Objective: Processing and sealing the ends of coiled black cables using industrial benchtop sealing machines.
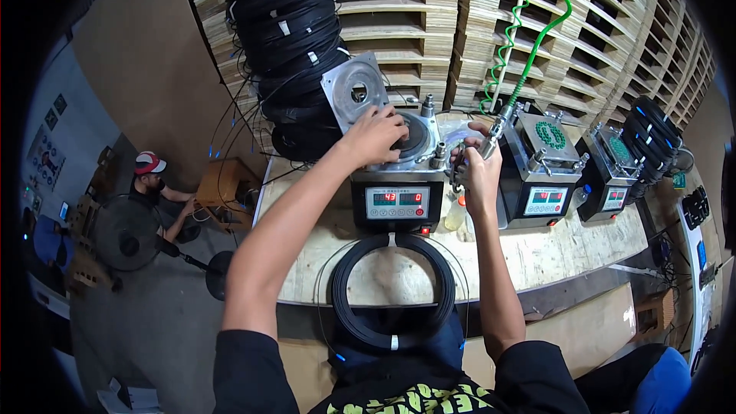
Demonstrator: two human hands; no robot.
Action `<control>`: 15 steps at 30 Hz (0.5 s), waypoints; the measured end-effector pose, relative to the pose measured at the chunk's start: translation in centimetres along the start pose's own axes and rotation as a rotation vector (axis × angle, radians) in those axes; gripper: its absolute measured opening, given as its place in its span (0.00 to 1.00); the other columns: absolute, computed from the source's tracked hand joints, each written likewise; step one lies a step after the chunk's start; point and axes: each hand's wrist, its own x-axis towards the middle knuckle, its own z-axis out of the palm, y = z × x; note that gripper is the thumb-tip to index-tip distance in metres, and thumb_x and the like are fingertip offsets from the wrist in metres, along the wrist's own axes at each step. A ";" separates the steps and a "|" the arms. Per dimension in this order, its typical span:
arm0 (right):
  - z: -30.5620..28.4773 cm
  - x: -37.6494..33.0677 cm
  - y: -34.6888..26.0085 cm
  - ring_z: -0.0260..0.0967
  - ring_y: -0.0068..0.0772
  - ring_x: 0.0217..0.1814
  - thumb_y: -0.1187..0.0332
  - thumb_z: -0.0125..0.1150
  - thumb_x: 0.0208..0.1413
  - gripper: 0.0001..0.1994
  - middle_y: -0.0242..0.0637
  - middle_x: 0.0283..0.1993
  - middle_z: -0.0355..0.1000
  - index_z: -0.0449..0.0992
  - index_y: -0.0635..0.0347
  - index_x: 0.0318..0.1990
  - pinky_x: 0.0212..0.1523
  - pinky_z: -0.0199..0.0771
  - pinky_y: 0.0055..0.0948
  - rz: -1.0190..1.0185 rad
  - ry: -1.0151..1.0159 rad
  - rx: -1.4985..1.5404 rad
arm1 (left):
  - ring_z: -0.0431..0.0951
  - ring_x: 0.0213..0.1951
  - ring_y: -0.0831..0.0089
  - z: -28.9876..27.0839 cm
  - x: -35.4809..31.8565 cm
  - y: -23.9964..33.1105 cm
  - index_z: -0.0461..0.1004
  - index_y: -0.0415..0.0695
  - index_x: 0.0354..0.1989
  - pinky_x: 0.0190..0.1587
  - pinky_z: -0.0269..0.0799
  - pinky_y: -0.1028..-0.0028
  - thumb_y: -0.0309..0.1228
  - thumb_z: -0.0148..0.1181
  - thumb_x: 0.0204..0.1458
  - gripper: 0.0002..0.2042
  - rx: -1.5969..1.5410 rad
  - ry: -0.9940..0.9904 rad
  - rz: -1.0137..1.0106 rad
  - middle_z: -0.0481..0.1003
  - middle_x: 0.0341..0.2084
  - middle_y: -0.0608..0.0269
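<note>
A wall of stacked wooden pallets (399, 23) is seen behind a pale wooden workbench (598, 249). A tall pile of black cable coils (284, 54) is stacked at the back left of the bench. Three box-shaped machines are lined up along it: a near machine (395, 203) with a lit red display, a middle machine (537, 192) and a far machine (609, 188), the latter two topped with green-dotted plates. A single cable coil (341, 284) is laid across the bench's front edge, before the near machine. At the left, another person (149, 188) in a cap is seated low by a wooden box. A green hose (534, 57) is hung from above. Behind the near machine's top, a square metal plate (349, 96) with a central hole is tilted up. The left hand (376, 136) is placed, fingers curved, over a dark round disc (418, 136) set on that machine; whether anything is gripped cannot be told. By the right hand (481, 169), a metal hose tool (498, 126) is grasped, upright and joined to the hose.
</note>
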 end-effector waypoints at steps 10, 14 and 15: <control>2.0 -1.3 -0.4 0.72 0.26 0.32 0.80 0.49 0.53 0.20 0.36 0.41 0.64 0.68 0.64 0.56 0.33 0.74 0.25 0.069 -0.022 0.066 | 0.75 0.52 0.54 -0.4 3.0 2.1 0.66 0.52 0.61 0.50 0.74 0.55 0.30 0.68 0.45 0.31 0.343 -0.516 0.185 0.65 0.59 0.58; 2.5 -0.7 -0.5 0.72 0.25 0.33 0.80 0.48 0.55 0.18 0.35 0.41 0.63 0.68 0.65 0.54 0.32 0.74 0.24 0.045 -0.031 0.106 | 0.75 0.53 0.52 -0.1 0.8 1.5 0.67 0.57 0.60 0.48 0.78 0.57 0.23 0.64 0.47 0.29 0.158 -0.412 0.130 0.63 0.62 0.58; 2.5 -0.3 -0.4 0.73 0.25 0.33 0.80 0.48 0.55 0.18 0.35 0.41 0.64 0.68 0.65 0.54 0.31 0.74 0.24 0.030 -0.039 0.100 | 0.75 0.53 0.52 -0.1 0.6 1.6 0.67 0.57 0.60 0.48 0.78 0.57 0.23 0.64 0.47 0.29 0.149 -0.418 0.130 0.63 0.62 0.58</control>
